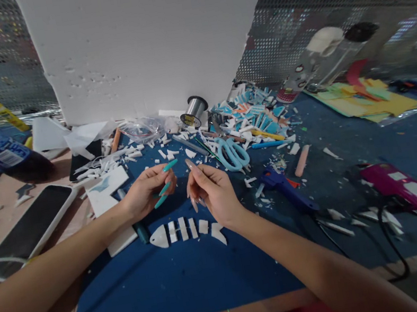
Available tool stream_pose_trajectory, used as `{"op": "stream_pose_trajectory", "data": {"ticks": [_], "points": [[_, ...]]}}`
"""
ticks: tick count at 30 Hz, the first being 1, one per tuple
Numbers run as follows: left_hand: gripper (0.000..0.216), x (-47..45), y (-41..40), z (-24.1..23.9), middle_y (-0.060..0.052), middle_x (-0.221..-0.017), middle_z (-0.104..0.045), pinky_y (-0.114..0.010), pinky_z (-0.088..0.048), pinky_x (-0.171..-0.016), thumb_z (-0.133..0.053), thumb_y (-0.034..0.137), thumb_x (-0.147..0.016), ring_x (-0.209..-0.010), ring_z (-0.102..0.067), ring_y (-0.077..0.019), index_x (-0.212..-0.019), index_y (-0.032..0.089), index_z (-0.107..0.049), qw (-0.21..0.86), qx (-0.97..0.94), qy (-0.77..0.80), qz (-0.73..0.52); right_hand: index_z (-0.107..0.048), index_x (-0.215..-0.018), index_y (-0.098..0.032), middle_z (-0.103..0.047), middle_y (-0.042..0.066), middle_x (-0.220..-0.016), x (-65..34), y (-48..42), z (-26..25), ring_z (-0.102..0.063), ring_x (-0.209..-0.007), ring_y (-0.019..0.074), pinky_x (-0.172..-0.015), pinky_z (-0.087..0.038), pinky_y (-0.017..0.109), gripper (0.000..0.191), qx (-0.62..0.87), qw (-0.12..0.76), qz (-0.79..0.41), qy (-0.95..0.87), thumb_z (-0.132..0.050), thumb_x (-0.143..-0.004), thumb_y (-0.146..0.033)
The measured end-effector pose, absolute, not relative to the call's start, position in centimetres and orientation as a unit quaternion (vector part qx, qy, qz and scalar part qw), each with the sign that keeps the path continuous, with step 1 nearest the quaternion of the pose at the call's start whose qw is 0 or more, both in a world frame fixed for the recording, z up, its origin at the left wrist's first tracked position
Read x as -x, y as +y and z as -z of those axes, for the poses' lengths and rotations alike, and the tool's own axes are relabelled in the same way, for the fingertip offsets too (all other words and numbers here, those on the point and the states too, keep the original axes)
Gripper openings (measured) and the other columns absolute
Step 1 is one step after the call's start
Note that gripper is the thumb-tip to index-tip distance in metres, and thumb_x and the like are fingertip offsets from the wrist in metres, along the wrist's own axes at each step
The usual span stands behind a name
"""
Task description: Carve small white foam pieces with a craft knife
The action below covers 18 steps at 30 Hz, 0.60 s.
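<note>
"Nearest?"
"Blue mat (175, 285), then the fish (183, 228), white pieces in a row on it."
"And the hands?"
"Just beyond: left hand (152, 186) and right hand (214, 190), both curled, apart; whether either pinches anything, I can't tell."
"Farther?"
"Scissors (235, 159), then a spool (196, 108)."

A flat, white foam fish head (159, 237) with a small dot lies on the blue mat (167, 287), its nose pointing left. In a row to its right lie three narrow white foam strips (183, 228), a slightly tilted white foam square (203, 226), and a notched white foam tail (218, 234).
</note>
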<state>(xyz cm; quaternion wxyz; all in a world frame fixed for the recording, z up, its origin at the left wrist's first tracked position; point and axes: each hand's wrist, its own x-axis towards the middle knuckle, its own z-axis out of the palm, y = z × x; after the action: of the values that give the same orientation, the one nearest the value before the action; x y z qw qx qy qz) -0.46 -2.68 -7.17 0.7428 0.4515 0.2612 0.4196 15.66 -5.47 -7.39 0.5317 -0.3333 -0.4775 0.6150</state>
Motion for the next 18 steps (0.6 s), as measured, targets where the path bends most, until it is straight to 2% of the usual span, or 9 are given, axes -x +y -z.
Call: {"op": "stream_pose_trajectory", "data": {"ticks": [18], "points": [[0.033,0.46,-2.65,7.27,0.003,-0.044,-0.042,-0.022,-0.027,-0.047,-0.063,0.035,-0.079,-0.046,-0.037,-0.0078,-0.057,0.015,-0.048,0.736,-0.462,0.261,-0.421,-0.056,-0.061,-0.019,-0.052,-0.004,-0.048,-15.62,-5.54,7.40,-0.044,-0.040,0.0065,-0.040,-0.034,0.021,0.034,0.336,0.526,-0.614,-0.484,-0.057,-0.085,-0.044]]}}
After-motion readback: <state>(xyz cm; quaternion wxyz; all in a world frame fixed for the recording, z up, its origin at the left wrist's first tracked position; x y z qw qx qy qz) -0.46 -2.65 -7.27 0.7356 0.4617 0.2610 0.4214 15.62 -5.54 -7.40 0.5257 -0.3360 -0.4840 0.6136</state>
